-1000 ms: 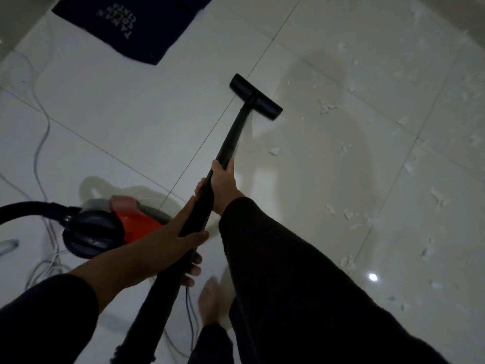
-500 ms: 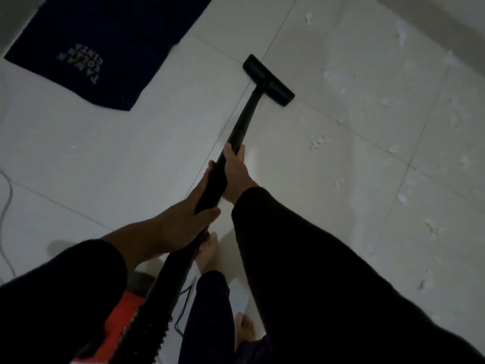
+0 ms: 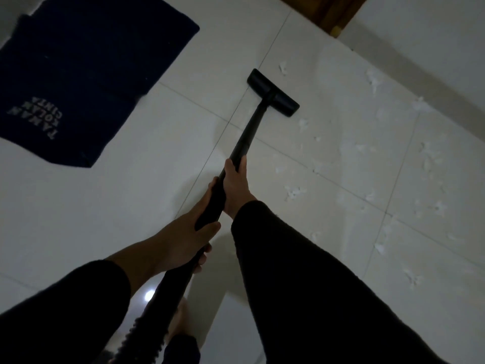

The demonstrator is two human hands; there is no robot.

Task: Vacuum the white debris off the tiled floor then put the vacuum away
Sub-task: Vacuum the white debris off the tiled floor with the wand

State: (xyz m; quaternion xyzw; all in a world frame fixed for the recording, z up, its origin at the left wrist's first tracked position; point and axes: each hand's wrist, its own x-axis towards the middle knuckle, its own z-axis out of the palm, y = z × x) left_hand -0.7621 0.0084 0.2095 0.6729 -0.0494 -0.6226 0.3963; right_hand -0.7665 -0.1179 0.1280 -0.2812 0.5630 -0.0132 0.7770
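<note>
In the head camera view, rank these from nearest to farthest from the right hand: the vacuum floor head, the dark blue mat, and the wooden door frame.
Measured from the right hand on the wand:
1. Vacuum floor head, straight ahead at the wand's far end.
2. Dark blue mat, off to the left on the floor.
3. Wooden door frame, far ahead by the wall at the top edge.

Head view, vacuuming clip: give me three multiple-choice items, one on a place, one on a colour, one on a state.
1. Where do most white scraps lie relative to the vacuum head?
A) left B) right C) on the mat
2. What colour is the mat?
A) dark blue B) red C) white
3. How is the wand held?
A) left hand only B) nobody holds it C) both hands

B: scraps litter the tiles to the right.
A: the lettered mat is dark blue.
C: left hand and right hand both grip it.
</note>
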